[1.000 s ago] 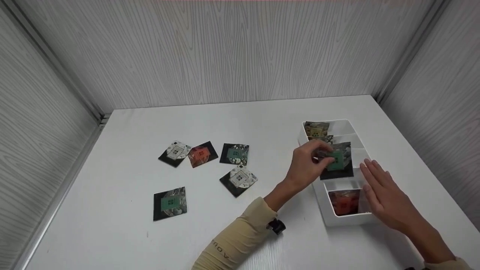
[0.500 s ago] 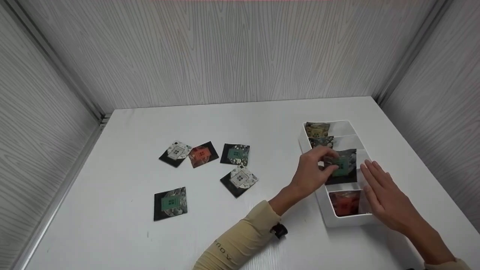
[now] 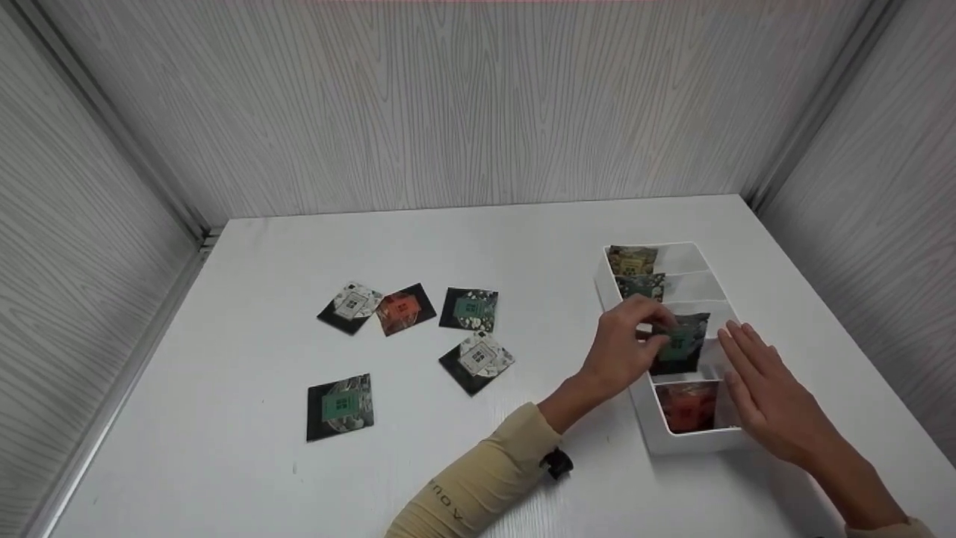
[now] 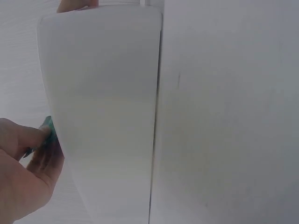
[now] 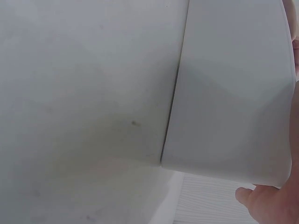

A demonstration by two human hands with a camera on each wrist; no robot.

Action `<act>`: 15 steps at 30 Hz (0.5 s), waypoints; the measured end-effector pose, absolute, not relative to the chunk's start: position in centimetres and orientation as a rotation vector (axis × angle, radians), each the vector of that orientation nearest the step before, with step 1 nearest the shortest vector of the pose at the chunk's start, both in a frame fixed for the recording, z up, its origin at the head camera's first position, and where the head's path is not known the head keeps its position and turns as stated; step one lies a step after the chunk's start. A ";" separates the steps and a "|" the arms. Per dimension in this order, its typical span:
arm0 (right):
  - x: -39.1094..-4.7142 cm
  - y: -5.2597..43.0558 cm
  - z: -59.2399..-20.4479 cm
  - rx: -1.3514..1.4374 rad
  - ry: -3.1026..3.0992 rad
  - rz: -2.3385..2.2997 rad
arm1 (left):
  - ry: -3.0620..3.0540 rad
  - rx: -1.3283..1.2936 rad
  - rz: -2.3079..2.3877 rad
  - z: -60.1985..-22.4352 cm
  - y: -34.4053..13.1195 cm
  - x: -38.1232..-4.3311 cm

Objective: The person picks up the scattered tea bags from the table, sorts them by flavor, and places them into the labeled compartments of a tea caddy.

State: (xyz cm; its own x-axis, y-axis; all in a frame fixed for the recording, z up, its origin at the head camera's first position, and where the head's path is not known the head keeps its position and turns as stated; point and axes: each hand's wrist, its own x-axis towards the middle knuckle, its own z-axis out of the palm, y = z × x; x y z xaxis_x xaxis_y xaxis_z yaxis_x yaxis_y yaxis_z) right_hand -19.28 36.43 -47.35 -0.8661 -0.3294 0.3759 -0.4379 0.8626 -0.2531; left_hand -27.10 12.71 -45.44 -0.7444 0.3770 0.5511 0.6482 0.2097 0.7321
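Note:
In the head view my left hand point(image 3: 621, 342) pinches a dark sachet with a green label point(image 3: 681, 342) between thumb and fingers. The sachet leans over the compartment just behind the front one of a white divided box point(image 3: 683, 444). My right hand point(image 3: 777, 400) lies along the box's right edge, fingers extended and together. A red-labelled sachet point(image 3: 688, 407) stands in the front compartment. Toward the back are a flowered sachet point(image 3: 642, 285) and a yellow-labelled one point(image 3: 632, 261). In the left wrist view, the box wall hides most of the pinched sachet point(image 4: 48, 131).
Left of the box, several sachets lie flat on the white table: a white-labelled one point(image 3: 351, 306) touching a red one point(image 3: 405, 308), a flowered green one point(image 3: 469, 308), another white one point(image 3: 476, 360) and a green one point(image 3: 340, 407). Grey wood-grain panels point(image 3: 478, 104) enclose the table.
My left hand has moved slightly right and toward the front, lowering the green-labelled sachet into the box, where it now tilts. My right hand has stayed at the box's right edge.

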 end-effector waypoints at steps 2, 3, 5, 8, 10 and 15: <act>-19.3 36.4 -47.3 0.570 -2.720 0.478 | -2.224 -0.966 -1.545 -45.4 12.6 -27.2; -19.3 36.3 -47.3 0.569 -2.722 0.480 | -2.219 -0.966 -1.544 -45.4 12.6 -27.2; -19.3 36.3 -47.2 0.564 -2.726 0.480 | -2.213 -0.967 -1.531 -45.3 12.5 -27.3; -19.3 36.3 -47.2 0.567 -2.723 0.486 | -2.204 -0.980 -1.522 -45.1 12.4 -27.3; -19.2 36.3 -47.2 0.568 -2.720 0.486 | -2.204 -0.989 -1.515 -44.9 12.2 -27.2; -19.2 36.5 -47.4 0.569 -2.723 0.475 | -2.219 -1.018 -1.501 -44.6 11.7 -26.9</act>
State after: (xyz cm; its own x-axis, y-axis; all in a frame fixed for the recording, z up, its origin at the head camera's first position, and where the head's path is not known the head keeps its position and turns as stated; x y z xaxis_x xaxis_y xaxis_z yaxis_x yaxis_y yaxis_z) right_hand -19.16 36.46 -47.39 -0.8700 -0.3266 0.3694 -0.4324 0.8655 -0.2530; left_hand -26.92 11.69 -44.63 -0.7144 0.3972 0.5761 0.6825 0.2139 0.6989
